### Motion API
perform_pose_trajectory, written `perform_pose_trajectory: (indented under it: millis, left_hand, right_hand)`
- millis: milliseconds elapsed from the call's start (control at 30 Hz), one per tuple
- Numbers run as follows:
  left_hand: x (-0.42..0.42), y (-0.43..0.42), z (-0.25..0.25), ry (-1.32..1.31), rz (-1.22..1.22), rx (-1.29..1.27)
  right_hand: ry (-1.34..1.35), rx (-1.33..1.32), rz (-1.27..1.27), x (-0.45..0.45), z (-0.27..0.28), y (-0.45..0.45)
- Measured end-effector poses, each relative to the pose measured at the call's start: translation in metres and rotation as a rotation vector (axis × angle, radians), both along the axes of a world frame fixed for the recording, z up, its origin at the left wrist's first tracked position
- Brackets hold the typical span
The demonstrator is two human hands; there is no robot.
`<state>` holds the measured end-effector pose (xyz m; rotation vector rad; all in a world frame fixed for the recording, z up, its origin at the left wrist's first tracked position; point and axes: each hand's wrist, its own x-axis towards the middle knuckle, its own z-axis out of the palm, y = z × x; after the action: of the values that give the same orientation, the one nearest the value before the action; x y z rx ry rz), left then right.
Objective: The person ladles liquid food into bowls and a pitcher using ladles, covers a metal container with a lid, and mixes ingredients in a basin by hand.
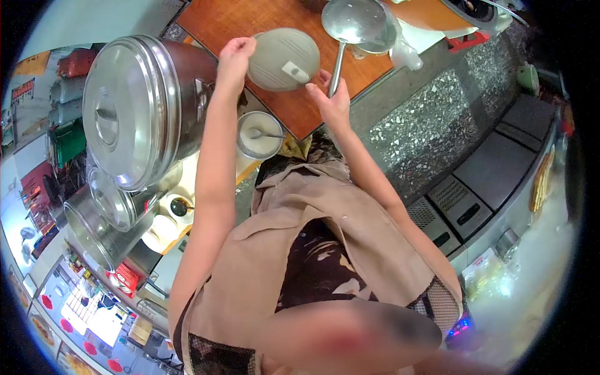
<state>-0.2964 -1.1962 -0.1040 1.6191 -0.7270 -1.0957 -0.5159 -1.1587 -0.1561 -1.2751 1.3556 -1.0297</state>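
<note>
A grey-green oval lid (283,57), with ridges and a small white tab, is tilted above the brown wooden tabletop (269,103). My left hand (235,57) grips its left edge with closed fingers. At the lid's lower right edge is the thumb of my right hand (332,101); whether it presses on the lid I cannot tell. That hand is closed around the handle of a metal ladle (351,22), whose round bowl points away from me. Below the table's corner, near my left forearm, stands a bowl of white contents (260,142) with a spoon in it.
A large lidded steel pot (122,112) stands close to my left arm. Behind it are another metal pot (94,228) and a dark-filled cup (180,207). A clear plastic bag (406,53) lies by the ladle. Grey metal units (500,165) line the right side beyond the speckled floor (431,119).
</note>
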Motion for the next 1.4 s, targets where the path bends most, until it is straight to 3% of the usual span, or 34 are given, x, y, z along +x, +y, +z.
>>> perform_pose_trajectory:
  millis: [33,133,200,267,367,400,433,500,567,633,733,800,833,867,933,967,1033,1100,1133,1200,1267,1333,1400]
  left_hand:
    - [0.003,0.000,0.007,0.172,0.061,-0.146]
    - [0.031,-0.023,0.027,0.241,0.258,-0.295]
    - [0.075,-0.055,-0.006,0.250,0.254,-0.440]
    - [0.087,-0.090,-0.039,0.548,0.536,-0.395]
    - [0.096,-0.111,-0.089,0.796,0.734,-0.297]
    - [0.078,-0.110,-0.067,0.628,0.901,-0.238]
    - [0.082,-0.113,-0.077,0.633,0.909,-0.237]
    - [0.088,-0.116,-0.089,-0.045,0.494,-0.283]
    - [0.076,-0.110,-0.091,-0.677,0.298,-0.370]
    - [0.068,-0.094,-0.085,-0.695,-0.052,-0.269]
    - [0.048,-0.067,-0.064,-0.908,-0.035,-0.162]
    - [0.037,-0.041,-0.043,-0.915,-0.561,0.113]
    - [0.031,-0.028,-0.036,-1.049,-0.723,0.335]
    - [0.034,-0.012,-0.060,-0.919,-0.638,0.227]
    - [0.028,0.008,-0.039,-0.788,-0.863,0.373]
    - [0.024,0.027,-0.044,-0.678,-0.772,0.331]
    - [0.007,0.058,-0.060,-0.701,-0.607,0.283]
    - [-0.013,0.095,-0.023,-0.707,-0.208,0.125]
    - [-0.016,0.113,-0.009,-0.638,-0.129,0.102]
    - [-0.021,0.145,0.021,-0.531,-0.037,0.088]
    - [-0.019,0.181,0.014,-0.611,-0.023,0.008]
    - [-0.014,0.214,0.019,-0.708,-0.024,-0.074]
    - [-0.013,0.255,0.037,-0.489,0.137,-0.034]
  right_hand:
    - [0.006,-0.003,-0.002,0.000,0.003,-0.001]
    - [-0.065,0.033,-0.036,-0.006,0.012,0.000]
    - [-0.090,0.034,-0.042,-0.012,0.019,0.002]
    - [-0.075,0.081,-0.042,-0.017,0.025,0.006]
    - [0.037,0.121,-0.037,-0.028,0.037,0.016]
    - [0.049,0.117,-0.039,-0.032,0.037,0.019]
    - [0.061,0.114,-0.038,-0.037,0.037,0.022]
    - [0.070,0.136,-0.038,-0.044,0.038,0.028]
    - [0.071,0.187,-0.045,-0.052,0.034,0.034]
    - [0.046,0.177,-0.043,-0.059,0.017,0.038]
    - [0.067,0.156,-0.034,-0.062,0.014,0.035]
    - [0.016,0.186,-0.050,-0.062,0.020,0.034]
    - [0.012,0.183,-0.027,-0.065,0.019,0.037]
    - [0.037,0.189,-0.052,-0.069,0.015,0.037]
    - [-0.009,0.110,-0.034,-0.057,0.022,0.028]
    - [-0.074,0.039,-0.012,-0.050,0.033,0.024]
    - [0.106,-0.027,0.183,-0.038,0.054,0.012]
    - [0.150,-0.138,0.320,0.004,0.099,-0.002]
    - [0.131,-0.206,0.464,0.027,0.117,-0.007]
    - [0.168,-0.325,0.688,0.073,0.173,-0.012]
    - [0.149,-0.401,0.834,0.133,0.217,-0.005]
    - [0.066,-0.416,0.956,0.192,0.232,0.007]
    - [0.179,-0.481,1.026,0.259,0.227,0.012]
